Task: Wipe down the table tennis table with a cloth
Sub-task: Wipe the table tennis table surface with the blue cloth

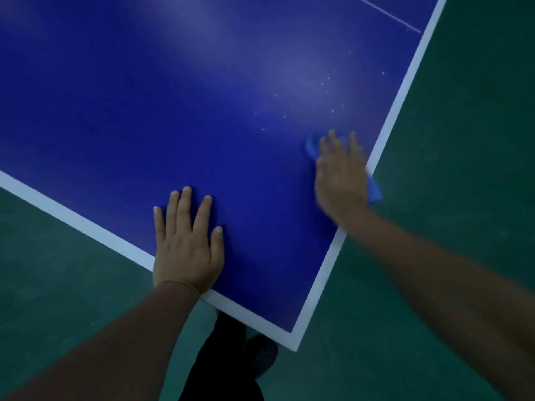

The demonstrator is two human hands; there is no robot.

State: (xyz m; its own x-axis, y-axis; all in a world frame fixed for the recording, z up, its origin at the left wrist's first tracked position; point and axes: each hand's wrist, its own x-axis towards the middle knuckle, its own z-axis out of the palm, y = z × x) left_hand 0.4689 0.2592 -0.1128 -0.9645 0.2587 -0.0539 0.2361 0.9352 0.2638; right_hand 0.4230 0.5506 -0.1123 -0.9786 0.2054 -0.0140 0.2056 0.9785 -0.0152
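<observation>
— Blue cloth (375, 190), where is it?

— Under the right hand (341, 175), close to the right edge of the table (144, 96), a little way up from the near corner. One bit pokes out past the fingertips and one bit hangs over the white edge line (404, 91).

— How are the fingers (333, 140) on that hand?

— Straight and a little spread, pressing flat on top of the cloth. The hand looks blurry, so I cannot tell more than that.

— And the other hand?

— The left hand (186, 241) lies flat on the table by the near edge, with its fingers straight and a little apart. It holds nothing. It looks like it is just leaning there.

— Which way should the cloth go?

— See the little white specks (328, 82)? They sit farther up the table from the right fingertips, toward the far end and near the right edge. So I think the cloth needs to be pushed forward, away from the person, along that edge.

— Which hand is closer to the specks?

— The right one, and it has the cloth. The left hand is well apart from them.
</observation>
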